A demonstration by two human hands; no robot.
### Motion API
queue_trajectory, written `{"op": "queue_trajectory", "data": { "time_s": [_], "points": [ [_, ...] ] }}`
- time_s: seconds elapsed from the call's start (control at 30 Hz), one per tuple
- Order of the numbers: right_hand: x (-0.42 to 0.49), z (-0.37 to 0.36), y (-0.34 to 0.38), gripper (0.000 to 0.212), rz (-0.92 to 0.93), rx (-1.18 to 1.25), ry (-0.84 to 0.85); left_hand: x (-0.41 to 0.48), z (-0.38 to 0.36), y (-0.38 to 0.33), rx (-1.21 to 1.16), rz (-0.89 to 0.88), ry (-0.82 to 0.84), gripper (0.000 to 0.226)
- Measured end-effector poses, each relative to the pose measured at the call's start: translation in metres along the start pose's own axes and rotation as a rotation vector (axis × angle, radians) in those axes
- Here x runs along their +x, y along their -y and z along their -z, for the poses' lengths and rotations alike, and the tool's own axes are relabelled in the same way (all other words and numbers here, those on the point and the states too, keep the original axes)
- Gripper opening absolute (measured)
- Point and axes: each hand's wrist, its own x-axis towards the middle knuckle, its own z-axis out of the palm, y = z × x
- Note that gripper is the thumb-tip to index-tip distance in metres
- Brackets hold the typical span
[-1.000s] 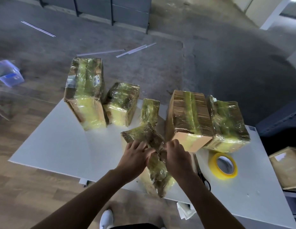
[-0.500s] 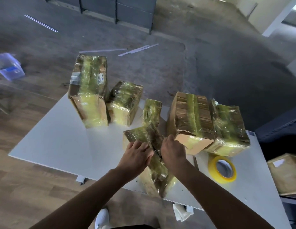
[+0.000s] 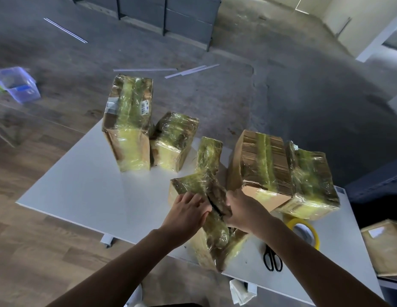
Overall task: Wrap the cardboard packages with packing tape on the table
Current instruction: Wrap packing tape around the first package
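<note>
- The white desk [image 3: 82, 191] carries six cardboard packages, all showing yellowish packing tape, so the task looks well along.
- The large box [image 3: 259, 165] at the back right has only a few bands over its top. Its near face is mostly bare cardboard, so it seems the least covered.
- The tall package [image 3: 126, 122] stands at the back left and appears fully wrapped.
- The front package [image 3: 215, 238] is the one in hand. It sits tilted at the desk's near edge and is glossy with tape. The step appears to be smoothing down or closing off a band on its upper face.
- The left hand [image 3: 186, 214] lies on that face with its fingers nearly straight, pressing the tape. The right hand [image 3: 244, 210] has its fingers curled in, grasping the package's upper part. A thin dark line runs between the two hands, and I cannot tell what it is.
- The tape roll [image 3: 315, 237] lies on the desk just beyond the right forearm, partly hidden by it. For another band, one hand must let go to fetch the roll while the other steadies the tilted package.
- The black scissors [image 3: 272, 259] lie near the roll, within reach for cutting.
- A barcode label [image 3: 145, 107] sits on the tall package, its print too small to read. No brand name is legible anywhere.
</note>
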Motion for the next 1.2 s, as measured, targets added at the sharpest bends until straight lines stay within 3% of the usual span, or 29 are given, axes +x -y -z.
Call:
{"op": "queue_trajectory", "data": {
  "time_s": [0.1,0.2,0.33,0.47,0.6,0.83,0.9,1.07,1.2],
  "points": [
    [-0.009,-0.015,-0.006,0.022,0.033,0.124,-0.113,-0.002,0.001,0.001,-0.048,0.007,0.012,0.020],
    [-0.008,-0.017,-0.014,0.009,-0.052,0.335,-0.184,0.000,0.007,0.006,-0.159,-0.072,0.159,0.034],
    [-0.012,-0.020,-0.008,0.020,-0.027,0.507,-0.164,-0.003,0.016,0.025,-0.071,-0.227,0.277,0.048],
    [-0.015,-0.039,0.002,0.035,0.058,0.466,-0.215,-0.002,0.015,0.022,-0.055,-0.236,0.257,0.055],
    [-0.017,-0.039,-0.009,0.017,0.016,0.569,-0.230,-0.003,0.017,0.013,-0.023,-0.240,0.241,0.057],
    [-0.019,-0.047,-0.003,0.021,0.057,0.505,-0.252,-0.005,0.020,0.014,0.075,-0.317,0.190,0.048],
    [-0.027,-0.046,-0.004,0.017,0.033,0.566,-0.341,-0.009,0.024,0.016,0.111,-0.324,0.178,0.051],
    [-0.031,-0.046,-0.006,0.019,-0.039,0.604,-0.459,-0.013,0.023,0.006,0.147,-0.242,0.185,0.053],
    [-0.024,-0.052,-0.007,0.017,-0.023,0.557,-0.414,-0.008,0.023,-0.003,0.171,-0.182,0.216,0.049]
  ]
}}
